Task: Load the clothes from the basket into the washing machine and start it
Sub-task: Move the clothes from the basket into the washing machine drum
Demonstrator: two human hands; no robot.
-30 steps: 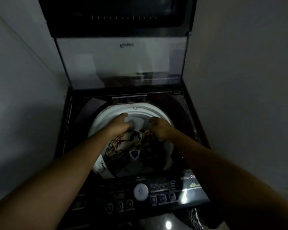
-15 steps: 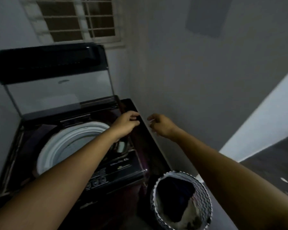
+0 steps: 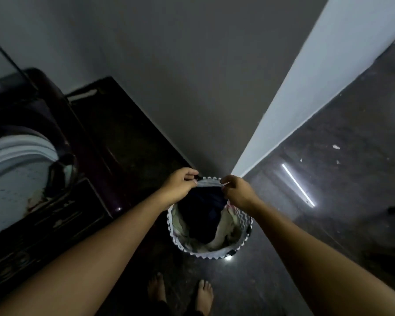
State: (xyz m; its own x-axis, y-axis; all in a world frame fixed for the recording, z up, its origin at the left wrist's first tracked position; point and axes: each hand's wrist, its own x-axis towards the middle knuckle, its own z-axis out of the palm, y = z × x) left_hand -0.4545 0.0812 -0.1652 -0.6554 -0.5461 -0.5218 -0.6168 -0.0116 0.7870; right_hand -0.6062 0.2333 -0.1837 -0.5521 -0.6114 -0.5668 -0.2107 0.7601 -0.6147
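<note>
One dark maroon top-loading washing machine (image 3: 62, 215) stands open at left. Beside it, left hand (image 3: 180, 185) and right hand (image 3: 237, 191) each pinch the pale waistband (image 3: 209, 184) of a navy cloth garment (image 3: 203, 208), probably soft and light, hanging into the round zigzag-patterned basket (image 3: 214, 255). Earlier both hands hovered empty by the machine.

Bare-armed, barefoot person in dim light.
The left hand (image 3: 180, 185) and right hand (image 3: 237, 192) lead into unsleeved forearms (image 3: 100, 247); the left foot (image 3: 156, 290) and right foot (image 3: 204, 295) are unshod.
</note>
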